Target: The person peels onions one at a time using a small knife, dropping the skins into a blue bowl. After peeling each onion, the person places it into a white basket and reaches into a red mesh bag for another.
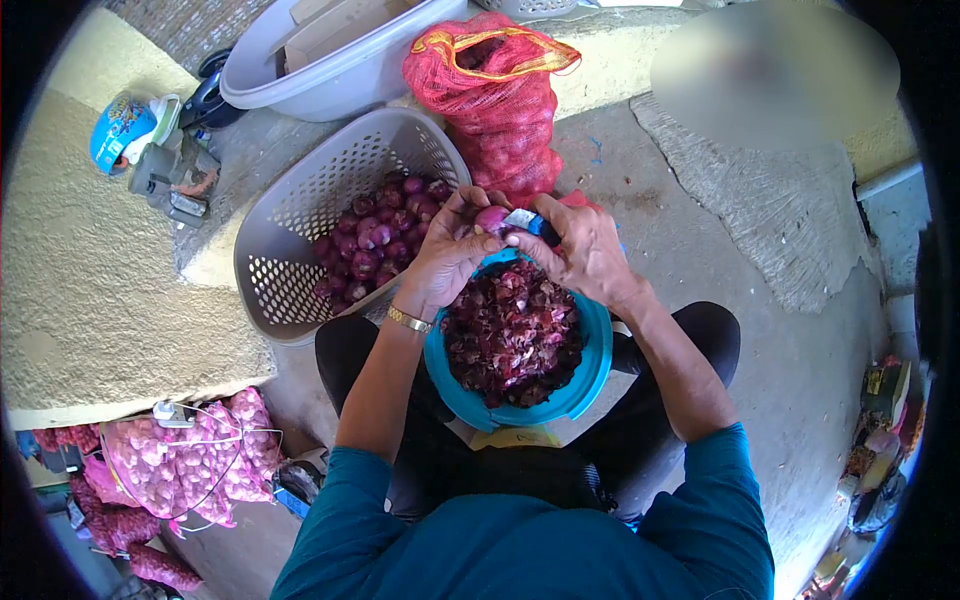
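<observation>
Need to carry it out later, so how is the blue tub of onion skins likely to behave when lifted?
The blue tub is probably light for its size, since papery onion skins are all that shows inside. It has a smooth, round, plastic look, so it is likely stiff. The skins lie loose, so some might spill if it tips.

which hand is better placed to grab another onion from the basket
Probably the left hand: it's nearer the basket, though it holds an onion. The right hand is farther off and holds a blade.
</observation>
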{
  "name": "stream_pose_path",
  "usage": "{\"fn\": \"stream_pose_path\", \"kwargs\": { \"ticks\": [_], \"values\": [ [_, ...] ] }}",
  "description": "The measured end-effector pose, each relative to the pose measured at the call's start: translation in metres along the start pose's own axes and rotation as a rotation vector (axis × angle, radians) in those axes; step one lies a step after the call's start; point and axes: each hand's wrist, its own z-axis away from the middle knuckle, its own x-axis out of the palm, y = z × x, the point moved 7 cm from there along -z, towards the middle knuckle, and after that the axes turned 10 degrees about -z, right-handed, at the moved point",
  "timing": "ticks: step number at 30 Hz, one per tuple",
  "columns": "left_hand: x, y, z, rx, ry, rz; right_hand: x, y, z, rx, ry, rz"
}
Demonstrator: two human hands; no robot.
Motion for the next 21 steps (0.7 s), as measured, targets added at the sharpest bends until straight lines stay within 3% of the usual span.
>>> {"fn": "stream_pose_path", "kwargs": {
  "ticks": [16, 21],
  "values": [
    [0.005, 0.008, -0.001, 0.053, 0.001, -0.177, 0.013, 0.006, -0.001, 0.064, -0.072, -0.162],
    [0.009, 0.009, 0.001, 0.019, 0.025, -0.121, 0.005, 0.009, -0.003, 0.038, -0.044, -0.040]
  ]
}}
